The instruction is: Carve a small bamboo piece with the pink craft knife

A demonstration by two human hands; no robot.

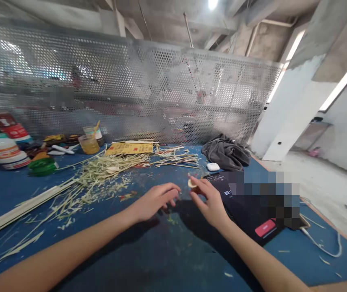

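My left hand (158,198) hovers over the middle of the blue table (161,259), its fingers loosely bent and apart, with nothing seen in them. Just to its right is my right hand (211,200), thumb and forefinger curved around a small pale, curled piece (192,183) at the fingertips. The far side of its grip is hidden. A dark tablet (237,211) with a timer and a red button lies beneath and beside the right hand. Beyond the left hand, a heap of thin pale strips and shavings (109,168) spreads over the table.
Long pale strips (30,207) run along the left. Sandpaper (129,148) tops the heap. Paint tubs (4,152), a green lid (43,165) and a cup (88,144) stand back left. A grey cloth (226,152), white case (212,166) and white cable (322,250) are right. A perforated metal screen (136,89) rises behind.
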